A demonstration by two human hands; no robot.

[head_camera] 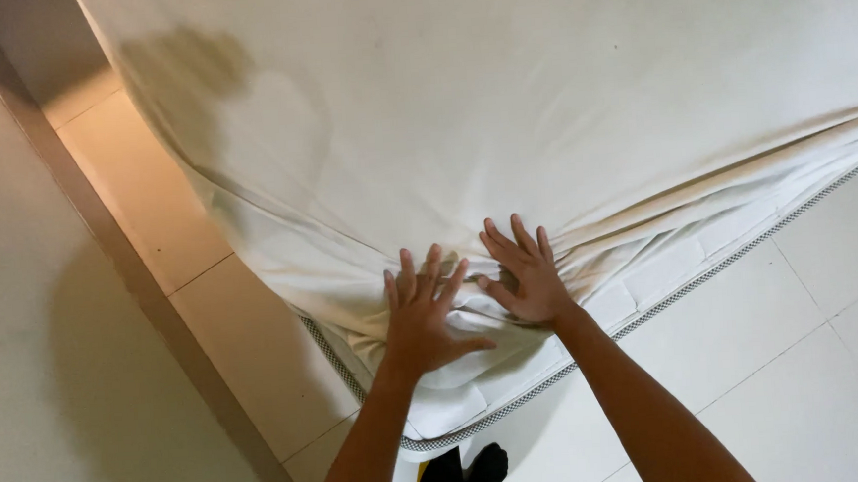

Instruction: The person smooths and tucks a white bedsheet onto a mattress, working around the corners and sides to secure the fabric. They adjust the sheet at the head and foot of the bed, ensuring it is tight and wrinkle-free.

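A white fitted sheet covers a mattress whose near corner points toward me. My left hand lies flat with fingers spread on the bunched sheet at that corner. My right hand presses beside it, fingers apart, on the wrinkled fabric just right of the corner. Neither hand grips anything; both rest on the cloth. The sheet is gathered in folds under and around the hands, and the mattress's grey piped edge shows below.
Pale floor tiles lie to the right and along the left side of the bed. A wall with a brown baseboard runs down the left. My dark-clad feet stand at the bottom centre.
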